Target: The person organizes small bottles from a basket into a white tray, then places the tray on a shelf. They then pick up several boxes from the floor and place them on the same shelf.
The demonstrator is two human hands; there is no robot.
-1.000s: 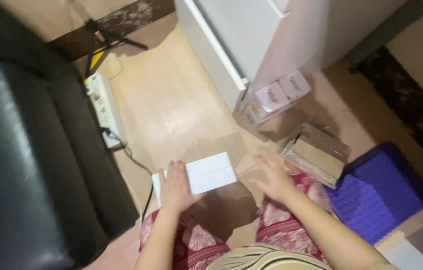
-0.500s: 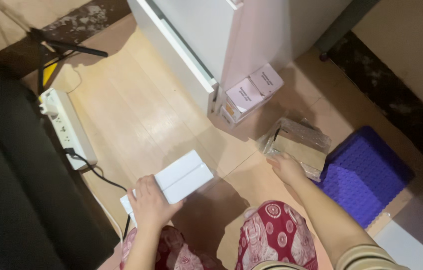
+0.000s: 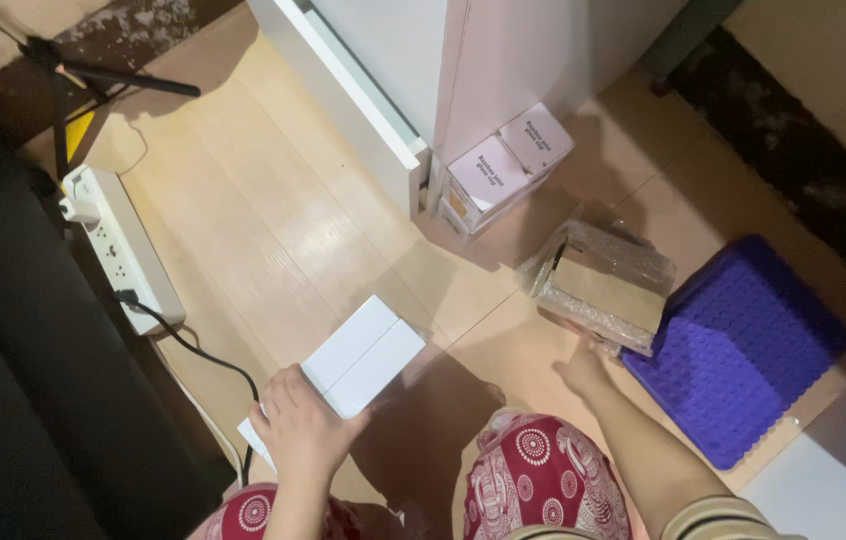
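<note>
My left hand (image 3: 305,432) is clamped on the near end of a white box (image 3: 358,357) lying on the wood floor (image 3: 243,220). My right hand (image 3: 583,368) is open, fingertips touching the bubble-wrapped cardboard package (image 3: 603,283), gripping nothing. Purple plastic tray (image 3: 738,345) sits just beside the package; power strip (image 3: 123,250) far left.

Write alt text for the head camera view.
Seen from above, the left hand rests on a white box on the wooden floor, while the right hand reaches a bubble-wrapped parcel beside a purple tray.
</note>
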